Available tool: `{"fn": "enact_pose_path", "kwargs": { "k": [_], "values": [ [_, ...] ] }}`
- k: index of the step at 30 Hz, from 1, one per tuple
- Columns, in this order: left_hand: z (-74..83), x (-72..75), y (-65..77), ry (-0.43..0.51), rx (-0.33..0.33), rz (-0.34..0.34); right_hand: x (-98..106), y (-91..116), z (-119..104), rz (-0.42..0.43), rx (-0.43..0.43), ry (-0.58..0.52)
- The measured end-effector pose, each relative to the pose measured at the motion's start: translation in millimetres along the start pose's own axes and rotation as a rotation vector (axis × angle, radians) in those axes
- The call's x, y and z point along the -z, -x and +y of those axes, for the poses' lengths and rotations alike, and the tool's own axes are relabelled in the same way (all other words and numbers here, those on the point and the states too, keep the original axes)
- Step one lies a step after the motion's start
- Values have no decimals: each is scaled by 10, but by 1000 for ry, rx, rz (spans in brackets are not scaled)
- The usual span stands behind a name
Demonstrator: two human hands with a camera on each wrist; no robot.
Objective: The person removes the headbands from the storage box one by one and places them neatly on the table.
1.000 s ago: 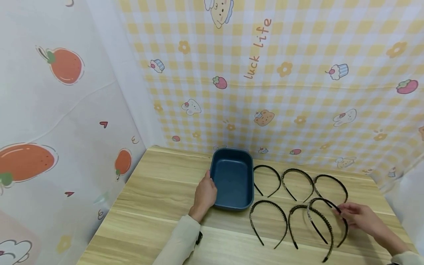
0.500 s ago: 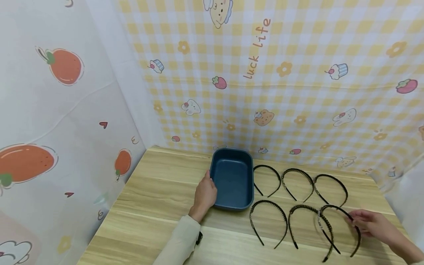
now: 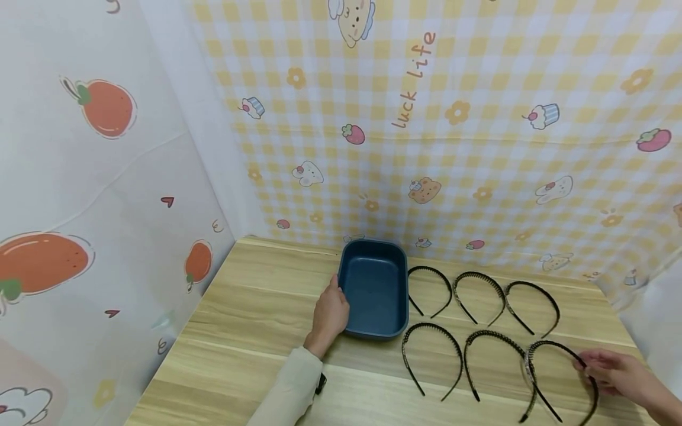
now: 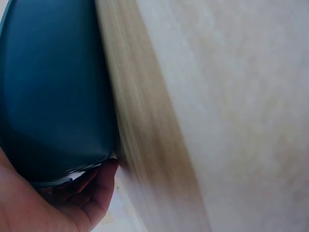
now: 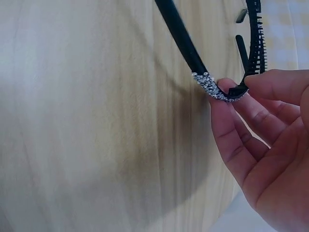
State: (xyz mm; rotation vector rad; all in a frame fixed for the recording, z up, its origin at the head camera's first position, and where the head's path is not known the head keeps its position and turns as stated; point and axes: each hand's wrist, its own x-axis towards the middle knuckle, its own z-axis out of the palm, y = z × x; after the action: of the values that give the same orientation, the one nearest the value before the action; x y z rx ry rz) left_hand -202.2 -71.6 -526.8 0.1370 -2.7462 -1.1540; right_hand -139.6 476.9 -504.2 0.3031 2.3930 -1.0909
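My left hand (image 3: 329,310) holds the left side of a dark blue rectangular box (image 3: 375,290). In the left wrist view its fingers (image 4: 99,193) curl around the box's lower edge. At the lower right, my right hand (image 3: 613,373) pinches a black headband (image 3: 544,401) by its right side. The right wrist view shows silvery glitter on this band (image 5: 181,38) and comb-like teeth along it, with thumb and fingertips gripping the glittery stretch. The held headband overlaps a toothed headband (image 3: 495,333) lying to its left.
Three headbands lie in a back row: a left one (image 3: 428,268), a toothed middle one (image 3: 478,274) and a right one (image 3: 533,284). Another headband (image 3: 434,325) lies in front of the box's right side. A checked cloth (image 3: 458,154) hangs behind the wooden table (image 3: 256,307).
My right hand has moved right and toward me with the headband, away from the back right headband. My left hand and the box have stayed in place.
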Motion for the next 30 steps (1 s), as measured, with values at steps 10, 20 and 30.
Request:
{"fn": "enact_pose_path", "kwargs": {
  "k": [10,20,30],
  "values": [
    [5,0,4,21,11,-12,16,19,28,14,-27,-12],
    [8,6,4,20,8,-8,43,10,77,4,-27,-17],
    [-8,-7,-2,-4,1,-9,67,-5,112,7,-36,-20]
  ]
}}
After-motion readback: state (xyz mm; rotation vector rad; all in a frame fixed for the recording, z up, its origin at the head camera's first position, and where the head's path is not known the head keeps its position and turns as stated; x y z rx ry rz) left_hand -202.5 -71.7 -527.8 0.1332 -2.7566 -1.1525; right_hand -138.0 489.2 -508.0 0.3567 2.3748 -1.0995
